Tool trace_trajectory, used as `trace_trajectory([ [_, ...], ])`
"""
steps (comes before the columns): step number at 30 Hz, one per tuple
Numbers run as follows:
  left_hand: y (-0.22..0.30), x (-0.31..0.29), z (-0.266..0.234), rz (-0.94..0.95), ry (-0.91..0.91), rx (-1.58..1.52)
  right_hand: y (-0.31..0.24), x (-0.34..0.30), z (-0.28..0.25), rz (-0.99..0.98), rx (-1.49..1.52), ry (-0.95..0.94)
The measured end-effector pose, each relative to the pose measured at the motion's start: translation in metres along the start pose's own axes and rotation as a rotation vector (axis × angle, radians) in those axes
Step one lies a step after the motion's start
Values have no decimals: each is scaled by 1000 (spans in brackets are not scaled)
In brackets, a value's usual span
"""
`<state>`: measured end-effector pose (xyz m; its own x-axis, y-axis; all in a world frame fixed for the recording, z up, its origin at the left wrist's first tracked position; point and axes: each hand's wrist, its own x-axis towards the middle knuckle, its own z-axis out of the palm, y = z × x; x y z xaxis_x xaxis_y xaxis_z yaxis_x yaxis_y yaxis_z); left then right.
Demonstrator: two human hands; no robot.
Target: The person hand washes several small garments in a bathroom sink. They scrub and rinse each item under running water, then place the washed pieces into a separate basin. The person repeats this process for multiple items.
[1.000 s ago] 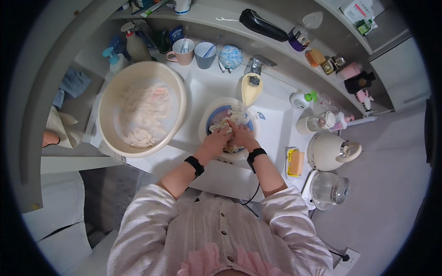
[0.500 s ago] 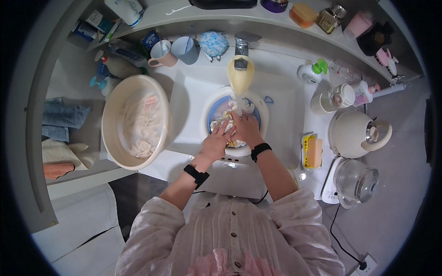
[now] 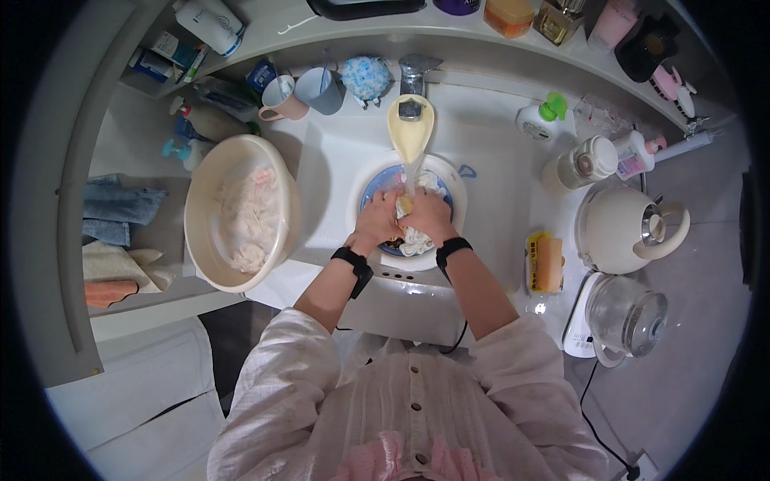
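A wet white cloth with yellow and dark patterning (image 3: pixel 417 242) lies bunched in a small round basin (image 3: pixel 459 200), white-rimmed and blue inside, standing in the sink. My left hand (image 3: pixel 378 220) grips the cloth on its left side, fingers curled down into it. On the other side my right hand (image 3: pixel 428 216) is closed round another part, and a yellowish bit shows between the two hands. Some fingertips are hidden in the folds. Water runs from a cream spout extender (image 3: pixel 410 136) on the faucet (image 3: pixel 412 72) into the basin, just beyond my hands.
A large cream tub (image 3: pixel 195 212) with pale wet laundry stands left of the sink (image 3: pixel 497 184). At the right are a soap bar (image 3: pixel 550 264), a cream kettle (image 3: pixel 613 228), a glass pot (image 3: pixel 622 317) and several bottles. Cups (image 3: pixel 319 90) line the back ledge.
My left hand has moved from lying spread over the cloth to gripping its left side. My hands have drawn apart, and the cloth is shifted and rebunched. The whole view has shifted slightly.
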<state>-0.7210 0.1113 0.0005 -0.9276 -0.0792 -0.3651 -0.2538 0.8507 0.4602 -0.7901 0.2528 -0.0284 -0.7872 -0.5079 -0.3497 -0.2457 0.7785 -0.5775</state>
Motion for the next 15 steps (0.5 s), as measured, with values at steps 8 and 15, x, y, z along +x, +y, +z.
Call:
trace_trajectory([
  [8, -14, -35, -7, 162, 20, -109, -5, -42, 0, -79, -55, 149],
  [15, -19, -4, 2, 100, -221, 149, -18, -53, 6, -119, -414, 79],
])
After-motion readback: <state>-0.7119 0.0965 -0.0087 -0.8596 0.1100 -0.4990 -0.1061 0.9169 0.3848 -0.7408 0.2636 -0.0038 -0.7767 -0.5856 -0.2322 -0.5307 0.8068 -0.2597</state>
